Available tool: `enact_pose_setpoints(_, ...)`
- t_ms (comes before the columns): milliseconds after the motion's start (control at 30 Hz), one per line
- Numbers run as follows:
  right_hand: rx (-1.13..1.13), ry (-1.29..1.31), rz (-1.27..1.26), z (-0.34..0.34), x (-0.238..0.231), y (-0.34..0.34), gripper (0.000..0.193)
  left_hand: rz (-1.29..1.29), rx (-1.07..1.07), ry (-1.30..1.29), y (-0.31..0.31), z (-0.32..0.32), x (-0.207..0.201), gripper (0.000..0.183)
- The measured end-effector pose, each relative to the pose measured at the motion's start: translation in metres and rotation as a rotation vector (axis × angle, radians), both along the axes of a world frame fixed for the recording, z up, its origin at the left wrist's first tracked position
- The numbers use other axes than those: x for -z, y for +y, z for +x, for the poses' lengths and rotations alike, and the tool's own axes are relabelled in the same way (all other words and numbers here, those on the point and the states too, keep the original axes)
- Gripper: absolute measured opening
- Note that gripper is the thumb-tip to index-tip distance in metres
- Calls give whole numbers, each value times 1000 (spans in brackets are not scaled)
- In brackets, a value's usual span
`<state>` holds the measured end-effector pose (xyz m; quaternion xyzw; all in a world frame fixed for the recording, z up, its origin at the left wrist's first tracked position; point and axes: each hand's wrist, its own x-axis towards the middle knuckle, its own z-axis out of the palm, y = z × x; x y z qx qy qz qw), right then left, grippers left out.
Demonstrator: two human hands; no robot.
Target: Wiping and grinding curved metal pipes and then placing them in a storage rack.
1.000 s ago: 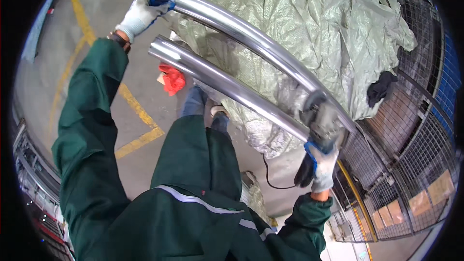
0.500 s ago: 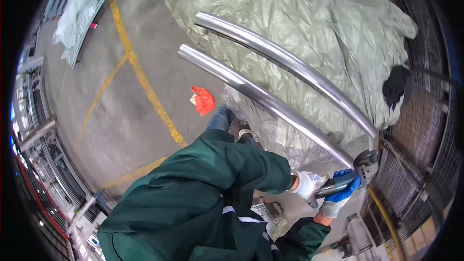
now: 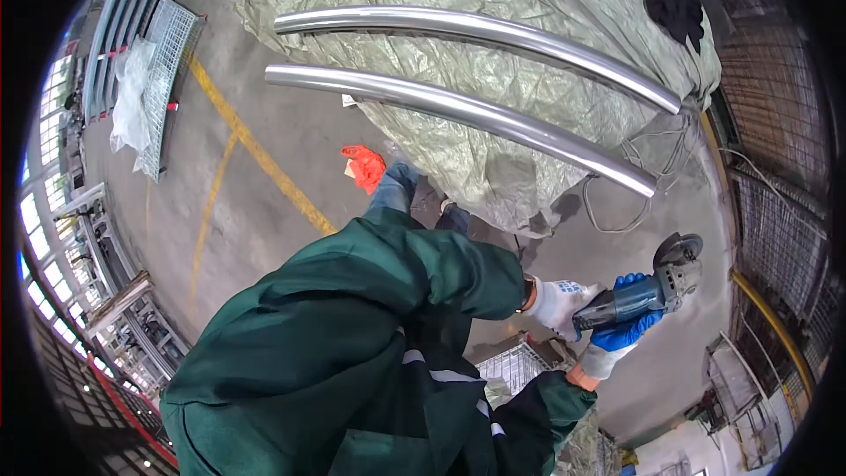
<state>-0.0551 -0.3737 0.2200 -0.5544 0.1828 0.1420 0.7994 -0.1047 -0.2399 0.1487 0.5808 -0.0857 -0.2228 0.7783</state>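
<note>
An angle grinder (image 3: 648, 297) with a teal body is held in both my gloved hands, right of my body. My left hand (image 3: 557, 307), in a white glove with blue marks, is closed round the rear of its handle. My right hand (image 3: 624, 337), in a blue-coated glove, wraps the body closer to the head. The grinder's disc and guard (image 3: 677, 251) point away from me, apart from the tubes. Two curved shiny metal tubes, a farther one (image 3: 476, 28) and a nearer one (image 3: 458, 108), lie side by side on a crumpled pale green sheet (image 3: 546, 70).
A black cloth (image 3: 674, 2) lies at the sheet's far right. Loose cable (image 3: 617, 227) coils on the floor by the tube ends. Mesh panels (image 3: 789, 238) and a yellow bar (image 3: 775, 330) stand at right. An orange-red bag (image 3: 366, 167) lies beside my leg. A wire basket (image 3: 515, 361) stands close below.
The grinder has come away from the right ends of the tubes, nearer to me, in both hands. My view has shifted, so the tubes appear higher and more level.
</note>
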Motion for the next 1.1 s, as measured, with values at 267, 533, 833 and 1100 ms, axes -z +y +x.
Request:
enact_pose_setpoints(267,88,35,116,-3,16,-47,54,70,65,-15,-36,0,1,74)
enact_pose_setpoints(533,198,103,52,13,59,-86,45,344,-79,-358,-23,5,21,69)
enact_pose_setpoints(833,199,62,-432,29,53,-131,37,1724,-274,-631,236,19,98,80)
enact_pose_setpoints(1100,50,36,-747,58,48,-133,31,1635,-63,-385,302,47,136,79)
